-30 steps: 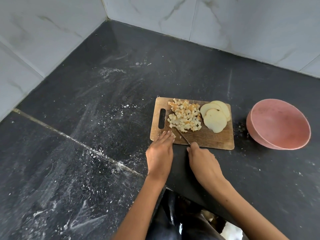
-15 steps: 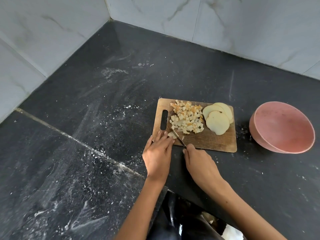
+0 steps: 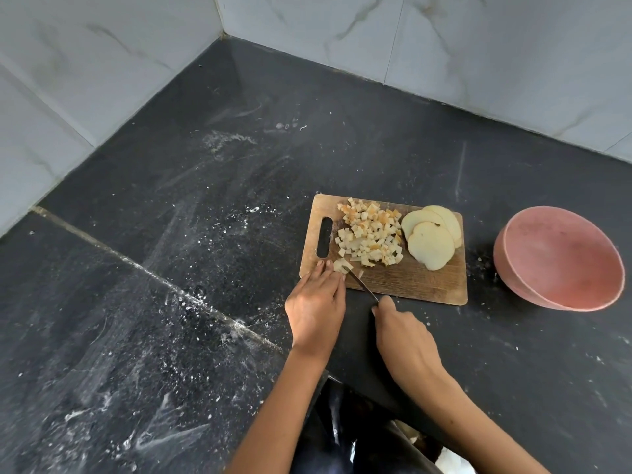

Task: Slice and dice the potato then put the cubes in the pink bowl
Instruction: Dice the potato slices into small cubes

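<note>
A wooden cutting board [image 3: 410, 285] lies on the dark counter. A heap of potato cubes [image 3: 371, 234] covers its left half, and three pale potato slices [image 3: 431, 236] overlap at its right end. My left hand [image 3: 316, 304] rests at the board's near left corner, fingertips pressing a small potato piece [image 3: 340, 265]. My right hand [image 3: 403, 333] grips a knife [image 3: 362, 285] whose blade angles up to that piece. The pink bowl [image 3: 561, 260] stands right of the board and looks empty.
The black stone counter [image 3: 205, 234] is streaked with white specks and has a seam running diagonally on the left. White marbled wall tiles [image 3: 478, 46] close the back and left sides. A dark garment [image 3: 342, 432] hangs below the counter's near edge.
The view drifted slightly. My hands stay at the board's near left corner; the knife tip now sits at a small piece held by my left fingertips.
</note>
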Tool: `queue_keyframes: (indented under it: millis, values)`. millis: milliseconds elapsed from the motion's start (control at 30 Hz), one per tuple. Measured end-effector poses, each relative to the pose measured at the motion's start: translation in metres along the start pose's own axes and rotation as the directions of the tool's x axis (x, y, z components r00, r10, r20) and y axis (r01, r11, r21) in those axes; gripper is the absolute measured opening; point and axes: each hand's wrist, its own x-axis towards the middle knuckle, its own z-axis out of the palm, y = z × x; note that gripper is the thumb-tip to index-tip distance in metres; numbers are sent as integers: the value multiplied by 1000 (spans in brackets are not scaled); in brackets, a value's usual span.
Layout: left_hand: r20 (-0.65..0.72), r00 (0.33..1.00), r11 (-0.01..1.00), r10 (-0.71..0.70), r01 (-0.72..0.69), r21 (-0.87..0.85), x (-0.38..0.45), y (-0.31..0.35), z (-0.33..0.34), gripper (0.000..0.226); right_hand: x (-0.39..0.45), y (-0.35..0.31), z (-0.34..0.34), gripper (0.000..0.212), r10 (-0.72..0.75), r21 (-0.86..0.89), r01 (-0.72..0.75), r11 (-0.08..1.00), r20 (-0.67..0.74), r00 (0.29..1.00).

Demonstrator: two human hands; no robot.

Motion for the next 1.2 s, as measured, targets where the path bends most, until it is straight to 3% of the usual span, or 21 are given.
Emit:
queue_keyframes:
  millis: [167,567,767,1000,1200]
  values:
    - [0,1000,999,17,-17,27,-1,-3,2,12,-3,4,1,19,-18,-18,19,1000,20,1000]
    - [-74,997,999,-31,32,16,-6,-8,2,11,-4,3,-10,26,-66,82,75,994,-105,992]
    - [-100,993,998,-64,64,1,-8,-15,1,14,5,-8,-10,27,-127,61,132,989,-72,989]
    - [-48,990,990,-135,133,-48,-4,-16,3,26,11,-17,-8,17,-77,-15,77,997,14,997]
    - [-18,981,979,-194,192,-64,2,-13,4,18,12,-11,-10,15,-64,-33,66,997,74,995]
